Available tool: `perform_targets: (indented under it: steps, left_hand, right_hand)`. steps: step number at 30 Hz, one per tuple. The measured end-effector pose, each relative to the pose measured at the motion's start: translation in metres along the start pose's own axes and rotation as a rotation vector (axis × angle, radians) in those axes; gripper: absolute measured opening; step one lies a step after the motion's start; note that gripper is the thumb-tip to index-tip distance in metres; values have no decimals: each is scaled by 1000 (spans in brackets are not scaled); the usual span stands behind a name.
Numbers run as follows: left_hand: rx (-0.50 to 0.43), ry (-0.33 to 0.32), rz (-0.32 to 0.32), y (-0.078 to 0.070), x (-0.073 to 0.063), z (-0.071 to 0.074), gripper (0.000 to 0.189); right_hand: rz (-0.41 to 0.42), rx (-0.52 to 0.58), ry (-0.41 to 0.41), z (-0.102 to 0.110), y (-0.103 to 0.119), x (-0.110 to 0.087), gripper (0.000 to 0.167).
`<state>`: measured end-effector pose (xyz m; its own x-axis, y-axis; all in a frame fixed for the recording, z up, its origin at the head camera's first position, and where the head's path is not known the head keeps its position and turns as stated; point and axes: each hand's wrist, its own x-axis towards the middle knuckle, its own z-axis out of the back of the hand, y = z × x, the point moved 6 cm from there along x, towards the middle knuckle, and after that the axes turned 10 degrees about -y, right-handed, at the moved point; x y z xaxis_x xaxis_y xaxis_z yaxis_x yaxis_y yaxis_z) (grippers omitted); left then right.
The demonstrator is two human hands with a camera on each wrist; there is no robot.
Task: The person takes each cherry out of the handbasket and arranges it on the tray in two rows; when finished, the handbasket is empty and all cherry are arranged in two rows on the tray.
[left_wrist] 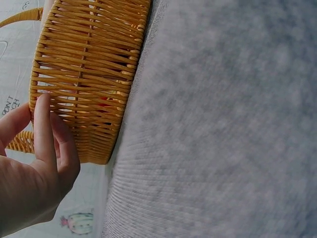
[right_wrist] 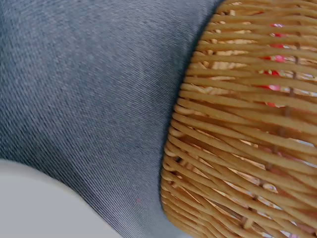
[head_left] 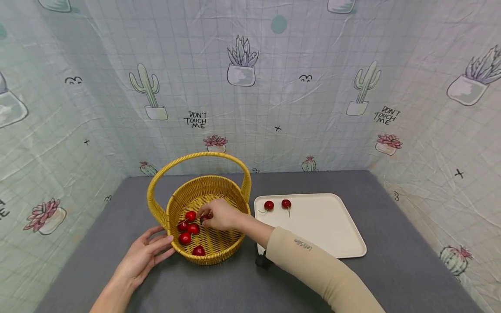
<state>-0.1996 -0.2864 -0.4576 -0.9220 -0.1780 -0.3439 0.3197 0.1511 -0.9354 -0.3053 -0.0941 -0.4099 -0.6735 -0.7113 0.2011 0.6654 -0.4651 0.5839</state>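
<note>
A round yellow wicker basket [head_left: 211,259] with a tall arched handle stands left of the middle. My left hand [head_left: 142,256] holds its left side; in the left wrist view the fingers [left_wrist: 44,134] lie against the outer wall near the rim. Reaching over the right side, my right hand [head_left: 220,215] is inside the basket and pinches a dark red cherry [head_left: 206,216], partly hidden by the fingers. Several red cherries [head_left: 185,238] lie on the basket floor to the left. The right wrist view shows the woven wall [right_wrist: 237,119] but not the right hand.
A cream tray [head_left: 313,226] lies right of the basket, partly under the right forearm. Two stemmed cherries, one at the left [head_left: 268,205] and one beside it [head_left: 286,203], rest near its far edge. Grey cloth [head_left: 219,291] covers the table; printed curtains enclose it.
</note>
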Motion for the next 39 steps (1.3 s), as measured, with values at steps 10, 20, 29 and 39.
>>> perform_targets:
  steps: [10, 20, 29, 39]
  left_hand:
    - [-3, -2, -1, 0, 1, 0, 76]
    - [6, -6, 7, 0, -1, 0, 78]
    - [-5, -6, 9, 0, 0, 0, 77]
    - [-7, -1, 7, 1, 0, 0, 77]
  right_hand:
    - [-44, 72, -48, 18, 2, -3, 22]
    - [-68, 122, -35, 28, 8, -11, 28]
    - [-43, 139, -60, 41, 12, -21, 29]
    - [-21, 189, -78, 49, 14, -36, 32]
